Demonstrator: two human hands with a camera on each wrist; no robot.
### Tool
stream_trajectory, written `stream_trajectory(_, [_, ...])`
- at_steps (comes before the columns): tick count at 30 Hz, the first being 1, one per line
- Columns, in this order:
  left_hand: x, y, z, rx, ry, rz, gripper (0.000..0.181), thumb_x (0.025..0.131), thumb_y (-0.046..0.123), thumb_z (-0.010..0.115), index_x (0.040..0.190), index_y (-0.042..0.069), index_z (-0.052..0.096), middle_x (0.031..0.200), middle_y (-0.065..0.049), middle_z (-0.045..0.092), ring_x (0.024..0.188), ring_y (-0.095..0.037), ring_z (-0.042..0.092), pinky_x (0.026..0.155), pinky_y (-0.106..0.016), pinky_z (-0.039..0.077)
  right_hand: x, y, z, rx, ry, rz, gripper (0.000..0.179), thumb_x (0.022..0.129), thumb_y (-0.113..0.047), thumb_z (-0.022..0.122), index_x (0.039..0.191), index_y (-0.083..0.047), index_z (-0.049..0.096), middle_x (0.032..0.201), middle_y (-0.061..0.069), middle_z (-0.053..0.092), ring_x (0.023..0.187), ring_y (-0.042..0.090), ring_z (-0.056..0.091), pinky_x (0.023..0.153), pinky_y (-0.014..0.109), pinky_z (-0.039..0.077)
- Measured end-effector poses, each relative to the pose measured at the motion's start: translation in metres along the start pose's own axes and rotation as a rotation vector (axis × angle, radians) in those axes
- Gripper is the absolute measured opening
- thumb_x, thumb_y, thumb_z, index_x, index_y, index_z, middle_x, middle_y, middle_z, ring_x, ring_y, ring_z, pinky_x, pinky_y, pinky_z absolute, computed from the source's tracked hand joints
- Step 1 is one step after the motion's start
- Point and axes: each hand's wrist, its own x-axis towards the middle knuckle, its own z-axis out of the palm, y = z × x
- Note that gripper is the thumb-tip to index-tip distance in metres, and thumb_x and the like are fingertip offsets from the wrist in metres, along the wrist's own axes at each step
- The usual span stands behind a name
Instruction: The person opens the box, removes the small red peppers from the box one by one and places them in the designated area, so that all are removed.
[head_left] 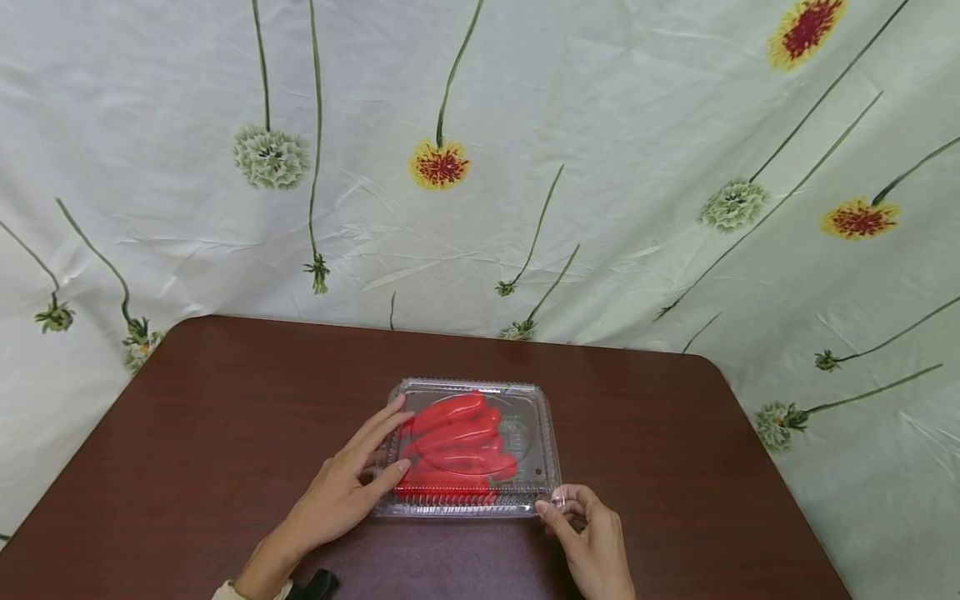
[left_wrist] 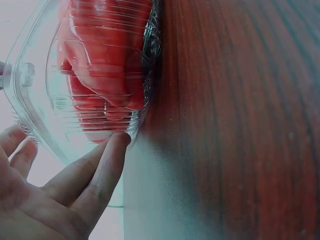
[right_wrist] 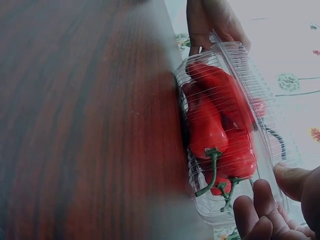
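Closest to the camera come two bare hands, both mine: left hand [head_left: 345, 492] and right hand [head_left: 588, 537], reaching over the dark red-brown wood-grain table [head_left: 637, 433] with rounded far corners. One container between them: a rectangular clear plastic clamshell box [head_left: 546, 433] with ribbed sides, lid over it, lying flat, well in from the table's left and right edges and nearer its far edge than my wrists are. Inside, look, glossy, long red peppers [head_left: 453, 435], packed side by side and overlapping! I count at least four; the exact number I cannot tell. Their green stems [right_wrist: 214, 167] point to the box's right end, three of them plain from the right wrist.

On the left, my fingers are spread apart and fairly straight, tips touching the box's left side, thumb over the lid's near-left part. On the right, thumb and fingers pinch the near right corner; whether that corner is fastened, I cannot tell. Beyond the far edge hangs one white cloth [head_left: 600, 125] with three red-and-yellow flower heads [head_left: 439, 165].
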Motion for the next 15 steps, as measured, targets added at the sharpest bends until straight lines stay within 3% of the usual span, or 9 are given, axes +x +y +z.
stream_trajectory(15, [0.0012, -0.0027, 0.0016, 0.004, -0.004, -0.023, 0.059, 0.1, 0.032, 0.063, 0.153, 0.03, 0.038, 0.165, 0.01, 0.025, 0.116, -0.018, 0.067, 0.088, -0.028, 0.058, 0.0013, 0.0075, 0.0018, 0.015, 0.008, -0.079, 0.022, 0.087, -0.019, 0.078, 0.089, -0.005, 0.062, 0.068, -0.005, 0.068, 0.061, 0.005, 0.065, 0.059, 0.022, 0.055])
